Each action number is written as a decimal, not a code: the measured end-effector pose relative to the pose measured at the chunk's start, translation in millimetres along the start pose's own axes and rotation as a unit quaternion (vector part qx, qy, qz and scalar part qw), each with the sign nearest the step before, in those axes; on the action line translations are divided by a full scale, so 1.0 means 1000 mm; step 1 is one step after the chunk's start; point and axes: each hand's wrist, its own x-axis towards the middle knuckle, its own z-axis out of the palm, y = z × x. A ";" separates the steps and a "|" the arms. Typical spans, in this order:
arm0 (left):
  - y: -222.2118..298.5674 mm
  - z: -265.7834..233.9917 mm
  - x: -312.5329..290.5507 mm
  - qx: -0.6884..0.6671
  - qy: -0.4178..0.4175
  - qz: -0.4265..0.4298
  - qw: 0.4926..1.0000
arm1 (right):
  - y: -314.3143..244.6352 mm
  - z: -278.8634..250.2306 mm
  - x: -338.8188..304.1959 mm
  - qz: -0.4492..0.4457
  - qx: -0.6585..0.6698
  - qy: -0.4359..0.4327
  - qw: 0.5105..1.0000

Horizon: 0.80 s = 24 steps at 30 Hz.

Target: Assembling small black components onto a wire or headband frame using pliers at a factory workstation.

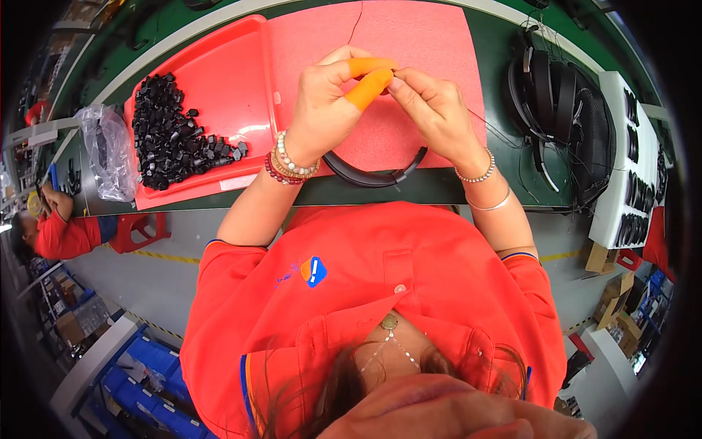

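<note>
My left hand [329, 99], with orange finger cots on its thumb and forefinger, meets my right hand [437, 110] above a pink foam sheet [453, 44]. Thumb and forefinger of each are pinched together around a small dark thing, mostly hidden by the fingertips. Beneath my hands a black curved headphone headband [365, 177] lies by the near edge of the sheet. One thin dark wire [357, 23] crosses the sheet beyond my hands. To the left, a red tray [234, 88] holds a heap of small black plastic parts [164, 132].
A crumpled clear plastic bag [110, 154] lies left of the tray. On the right are several black headbands [552, 95] with loose wires, beside a white foam holder [607, 208] filled with black parts. Another person [66, 230] in red sits far left.
</note>
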 end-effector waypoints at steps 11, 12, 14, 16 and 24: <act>-0.007 -0.002 0.002 0.214 0.060 0.082 0.971 | 0.000 -0.014 0.000 0.084 -0.110 -0.079 0.987; -0.007 -0.004 0.002 0.129 0.065 0.024 0.989 | 0.007 -0.012 0.001 0.109 0.077 -0.018 0.991; -0.008 -0.002 0.001 0.087 0.085 0.047 0.991 | 0.005 -0.013 0.008 0.161 0.324 -0.010 0.932; -0.006 -0.003 -0.001 0.044 0.105 0.073 0.991 | -0.006 0.001 0.015 0.198 0.419 -0.052 0.885; 0.001 -0.022 -0.020 0.127 0.170 0.148 0.966 | -0.012 0.027 0.018 0.184 0.382 -0.092 0.901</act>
